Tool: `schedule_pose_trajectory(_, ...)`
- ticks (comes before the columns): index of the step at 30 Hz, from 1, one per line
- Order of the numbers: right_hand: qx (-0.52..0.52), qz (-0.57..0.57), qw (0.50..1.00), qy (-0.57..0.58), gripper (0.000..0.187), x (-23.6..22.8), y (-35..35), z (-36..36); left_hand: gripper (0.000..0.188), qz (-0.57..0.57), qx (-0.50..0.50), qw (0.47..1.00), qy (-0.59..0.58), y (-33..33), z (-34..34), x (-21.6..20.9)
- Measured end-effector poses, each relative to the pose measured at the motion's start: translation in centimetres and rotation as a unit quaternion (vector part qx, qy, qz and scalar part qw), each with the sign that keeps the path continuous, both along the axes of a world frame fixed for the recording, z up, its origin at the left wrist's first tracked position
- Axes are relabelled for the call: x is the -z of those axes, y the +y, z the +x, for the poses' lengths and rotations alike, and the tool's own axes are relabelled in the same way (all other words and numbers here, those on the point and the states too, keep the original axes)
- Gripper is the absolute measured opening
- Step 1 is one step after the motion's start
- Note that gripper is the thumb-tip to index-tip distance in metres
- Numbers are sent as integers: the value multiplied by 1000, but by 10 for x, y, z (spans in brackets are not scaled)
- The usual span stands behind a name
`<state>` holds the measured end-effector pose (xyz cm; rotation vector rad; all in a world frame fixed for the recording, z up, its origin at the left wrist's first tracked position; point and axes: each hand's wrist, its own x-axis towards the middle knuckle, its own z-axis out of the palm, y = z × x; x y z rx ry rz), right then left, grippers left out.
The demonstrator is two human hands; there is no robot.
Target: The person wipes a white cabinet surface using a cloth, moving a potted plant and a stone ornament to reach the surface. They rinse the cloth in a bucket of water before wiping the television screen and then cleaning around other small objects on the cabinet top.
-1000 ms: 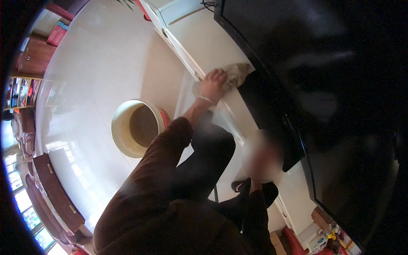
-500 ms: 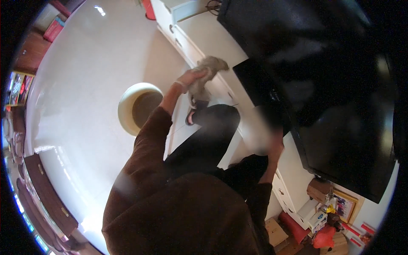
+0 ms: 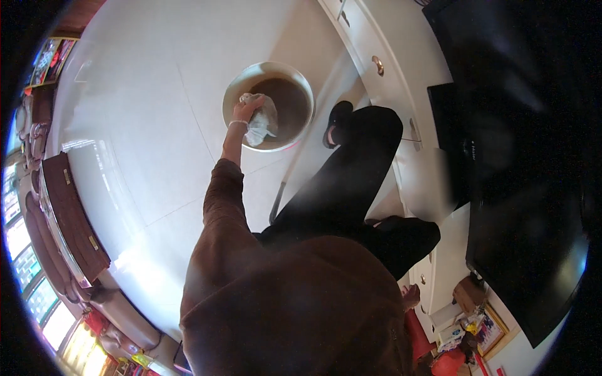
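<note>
Rag [image 3: 266, 120] bunched in the curled left hand [image 3: 249, 108] is over the far bucket's [image 3: 238, 81] left side, presumably so drips land inside; whether the right hand [image 3: 411, 296], near right by the white cabinet [image 3: 392, 94], is closed, I cannot tell.

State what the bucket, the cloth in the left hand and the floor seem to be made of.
Bucket: probably plastic, pale and smooth, judging by its even, rounded rim.
Cloth: apparently matte fabric, bunched in limp folds; the exact fibre is unclear.
Floor: likely glazed tile or polished stone, pale and glossy, with thin straight seams and bright reflections.
</note>
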<state>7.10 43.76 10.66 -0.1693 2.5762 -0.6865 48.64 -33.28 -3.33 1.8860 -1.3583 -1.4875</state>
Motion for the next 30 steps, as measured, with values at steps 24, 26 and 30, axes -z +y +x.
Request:
schedule_pose_trajectory(24,105,147,970,-164,29,-157,-138,39,53,195,521,736,-387,98,-48,174)
schedule_pose_trajectory(26,46,132,979,-151,29,-148,-172,2,35,175,405,821,-362,108,-42,188)
schedule_pose_trajectory(30,-155,111,981,28,29,-120,-216,-44,35,144,460,843,-239,64,-51,133)
